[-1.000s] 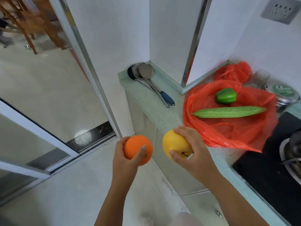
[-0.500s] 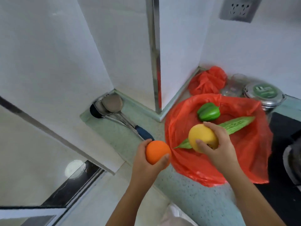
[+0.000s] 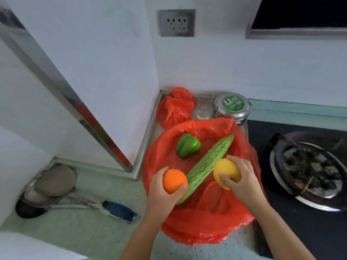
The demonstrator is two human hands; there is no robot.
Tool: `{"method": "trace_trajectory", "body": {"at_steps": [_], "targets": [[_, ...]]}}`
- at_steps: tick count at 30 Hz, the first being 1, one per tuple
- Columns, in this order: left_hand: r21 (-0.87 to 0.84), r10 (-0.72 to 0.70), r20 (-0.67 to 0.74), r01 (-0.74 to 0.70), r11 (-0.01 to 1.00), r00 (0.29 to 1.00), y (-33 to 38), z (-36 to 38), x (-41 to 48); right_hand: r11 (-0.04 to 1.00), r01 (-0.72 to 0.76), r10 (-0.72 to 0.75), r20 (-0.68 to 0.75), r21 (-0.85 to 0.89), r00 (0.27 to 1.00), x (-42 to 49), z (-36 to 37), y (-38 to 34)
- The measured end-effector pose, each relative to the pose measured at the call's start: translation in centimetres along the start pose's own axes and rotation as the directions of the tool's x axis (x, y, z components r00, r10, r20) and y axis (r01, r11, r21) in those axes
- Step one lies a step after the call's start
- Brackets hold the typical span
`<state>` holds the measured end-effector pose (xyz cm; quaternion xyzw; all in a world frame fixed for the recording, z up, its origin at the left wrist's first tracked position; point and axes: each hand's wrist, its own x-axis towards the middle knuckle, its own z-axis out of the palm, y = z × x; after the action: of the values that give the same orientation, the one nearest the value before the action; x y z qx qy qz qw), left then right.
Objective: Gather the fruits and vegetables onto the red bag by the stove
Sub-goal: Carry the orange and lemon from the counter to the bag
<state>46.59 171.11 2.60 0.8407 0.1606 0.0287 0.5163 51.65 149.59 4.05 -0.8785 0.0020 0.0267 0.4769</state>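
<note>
An orange (image 3: 175,181) is gripped in the left hand (image 3: 159,196), and a yellow fruit (image 3: 225,171) is held in the right hand (image 3: 246,184), with the fingers curled round from above and the side. Both fruits are held over the red bag (image 3: 197,229), which is spread flat on the counter just beside the stove (image 3: 300,222).

The coming move is judged to turn on the bitter gourd (image 3: 208,164). It is laid diagonally across the bag, its long axis running from near-left to far-right, and it passes between the two hands. The orange is seen at the gourd's near end, on its left side; the yellow fruit is seen against its right flank. Whether either fruit touches the gourd or the plastic cannot be told.

A green pepper (image 3: 187,146) is set farther back, left of the gourd. Bare plastic is left on each side of the gourd — so each fruit can probably be lowered on its own side, without the hands being crossed.
</note>
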Motion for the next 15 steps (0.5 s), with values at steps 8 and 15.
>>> {"method": "trace_trajectory", "body": {"at_steps": [8,15], "targets": [[0.159,0.075,0.056,-0.083,0.984,0.996,-1.0,1.9,6.4,0.992,-0.112,0.109,-0.062,-0.053,0.992,2.7,0.4,2.0],[0.219,0.078,0.077,-0.094,0.971,0.994,-2.0,3.3,9.1,0.978,-0.178,0.175,-0.032,-0.113,0.984,5.3,1.2,3.8]]}}
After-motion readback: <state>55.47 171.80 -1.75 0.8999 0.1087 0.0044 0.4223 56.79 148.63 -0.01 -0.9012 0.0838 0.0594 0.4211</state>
